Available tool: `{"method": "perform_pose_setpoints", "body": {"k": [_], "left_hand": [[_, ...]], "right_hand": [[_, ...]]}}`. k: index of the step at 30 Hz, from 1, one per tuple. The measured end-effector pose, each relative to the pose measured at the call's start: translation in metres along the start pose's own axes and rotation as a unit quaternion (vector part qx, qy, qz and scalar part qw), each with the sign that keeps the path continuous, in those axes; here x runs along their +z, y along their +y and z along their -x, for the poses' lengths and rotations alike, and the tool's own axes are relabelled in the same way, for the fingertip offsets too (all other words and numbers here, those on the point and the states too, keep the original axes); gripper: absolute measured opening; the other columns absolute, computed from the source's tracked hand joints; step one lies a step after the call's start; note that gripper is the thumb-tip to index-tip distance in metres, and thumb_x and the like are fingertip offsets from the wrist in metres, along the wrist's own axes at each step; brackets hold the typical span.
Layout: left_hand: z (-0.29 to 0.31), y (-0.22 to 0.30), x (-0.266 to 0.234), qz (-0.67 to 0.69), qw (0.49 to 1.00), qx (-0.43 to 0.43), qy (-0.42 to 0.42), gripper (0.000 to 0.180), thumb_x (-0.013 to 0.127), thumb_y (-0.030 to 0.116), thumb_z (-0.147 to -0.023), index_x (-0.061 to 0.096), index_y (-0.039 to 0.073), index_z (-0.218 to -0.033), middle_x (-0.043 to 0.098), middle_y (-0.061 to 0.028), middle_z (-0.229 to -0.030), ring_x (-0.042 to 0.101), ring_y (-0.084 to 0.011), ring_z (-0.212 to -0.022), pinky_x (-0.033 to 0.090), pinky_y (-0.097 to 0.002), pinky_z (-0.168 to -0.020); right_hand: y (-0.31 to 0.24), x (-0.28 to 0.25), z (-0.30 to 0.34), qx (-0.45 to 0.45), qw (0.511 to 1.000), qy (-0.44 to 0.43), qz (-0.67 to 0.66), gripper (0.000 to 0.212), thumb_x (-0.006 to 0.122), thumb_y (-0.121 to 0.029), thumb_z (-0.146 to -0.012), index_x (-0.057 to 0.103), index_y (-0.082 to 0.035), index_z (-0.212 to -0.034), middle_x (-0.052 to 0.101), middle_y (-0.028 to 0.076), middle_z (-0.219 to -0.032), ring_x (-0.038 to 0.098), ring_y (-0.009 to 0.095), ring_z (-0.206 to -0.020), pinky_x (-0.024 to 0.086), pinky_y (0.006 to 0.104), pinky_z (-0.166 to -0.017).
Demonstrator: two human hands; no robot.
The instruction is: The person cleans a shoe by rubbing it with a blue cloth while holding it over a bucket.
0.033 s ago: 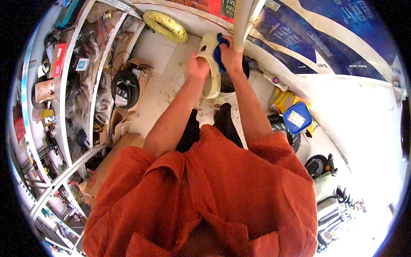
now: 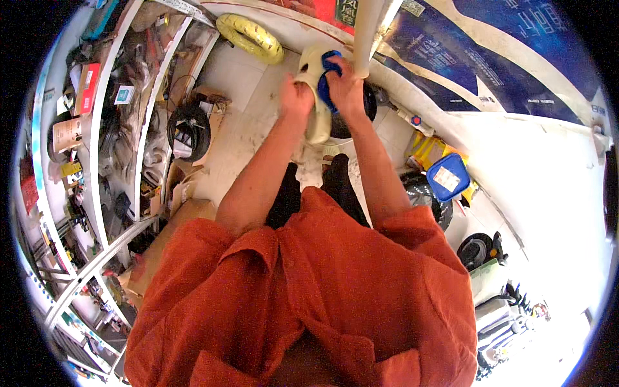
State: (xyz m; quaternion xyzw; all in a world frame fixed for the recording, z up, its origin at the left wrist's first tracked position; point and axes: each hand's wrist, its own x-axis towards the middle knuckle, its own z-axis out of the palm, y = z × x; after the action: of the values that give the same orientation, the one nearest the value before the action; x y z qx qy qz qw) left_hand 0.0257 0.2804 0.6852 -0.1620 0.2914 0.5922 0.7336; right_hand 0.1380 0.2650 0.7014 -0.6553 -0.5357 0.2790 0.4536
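A cream-coloured curved plastic part (image 2: 314,64), shaped like a scooter mudguard with a dark hole in it, is held out in front of me above the floor. My left hand (image 2: 296,100) grips its left edge, the fingers closed and slightly blurred. My right hand (image 2: 346,90) is closed on a blue cloth (image 2: 326,93), which lies against the part's right side. Some of the cloth shows past the fingers. Behind my right hand a round black thing (image 2: 369,103) is partly hidden.
Metal shelves (image 2: 98,161) crowded with parts and boxes stand at the left. A yellow ring-shaped bundle (image 2: 250,39) lies at the back. A pale upright pole (image 2: 365,39) rises near my right hand. At the right are a blue lid (image 2: 448,177) and a black wheel (image 2: 476,251).
The cream part has turned a little, showing its inner opening less. My right hand and the blue cloth have shifted slightly along its side. My left hand keeps its grip.
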Motion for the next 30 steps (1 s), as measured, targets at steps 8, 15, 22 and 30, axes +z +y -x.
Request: {"method": "perform_pose_setpoints", "body": {"k": [8, 15, 22, 30], "left_hand": [[0.004, -0.002, 0.022, -0.244, 0.956, 0.135, -0.093, 0.04, 0.029, 0.022, -0.09, 0.038, -0.007, -0.115, 0.044, -0.0233, -0.119, 0.044, -0.0352, -0.11, 0.033, -0.0444, -0.097], [-0.006, -0.019, 0.008, 0.094, 0.995, 0.019, 0.031, 0.038, 0.032, 0.02, -0.091, 0.04, -0.006, -0.116, 0.045, -0.0197, -0.119, 0.042, -0.0285, -0.112, 0.032, -0.0389, -0.098], [-0.003, 0.007, -0.004, -0.294, 0.929, 0.124, -0.185, 0.024, 0.041, 0.007, -0.087, 0.044, -0.003, -0.108, 0.053, -0.0133, -0.11, 0.049, -0.0189, -0.102, 0.04, -0.0291, -0.088], [0.019, -0.005, -0.015, 0.118, 0.99, -0.067, -0.046, 0.052, 0.028, 0.032, -0.094, 0.026, -0.009, -0.125, 0.035, -0.0236, -0.127, 0.037, -0.0359, -0.117, 0.026, -0.0452, -0.101]], "right_hand": [[-0.025, 0.005, 0.018, -0.091, 0.993, 0.062, 0.045, 0.03, 0.049, -0.001, -0.071, 0.054, -0.005, -0.1, 0.051, 0.02, -0.111, 0.05, 0.037, -0.1, 0.042, 0.0403, -0.085], [0.002, 0.0, -0.04, 0.061, 0.992, 0.089, -0.061, 0.032, 0.05, -0.006, -0.073, 0.054, -0.005, -0.104, 0.053, 0.017, -0.108, 0.051, 0.035, -0.099, 0.039, 0.0403, -0.087], [-0.039, 0.003, 0.032, -0.093, 0.995, 0.019, 0.012, 0.037, 0.053, -0.004, -0.069, 0.053, -0.008, -0.106, 0.051, 0.02, -0.115, 0.052, 0.036, -0.101, 0.046, 0.0409, -0.08], [0.045, 0.024, -0.069, 0.0, 0.985, 0.12, 0.123, 0.025, 0.05, -0.005, -0.075, 0.054, -0.004, -0.099, 0.059, 0.018, -0.087, 0.057, 0.031, -0.082, 0.045, 0.0396, -0.074]]}}
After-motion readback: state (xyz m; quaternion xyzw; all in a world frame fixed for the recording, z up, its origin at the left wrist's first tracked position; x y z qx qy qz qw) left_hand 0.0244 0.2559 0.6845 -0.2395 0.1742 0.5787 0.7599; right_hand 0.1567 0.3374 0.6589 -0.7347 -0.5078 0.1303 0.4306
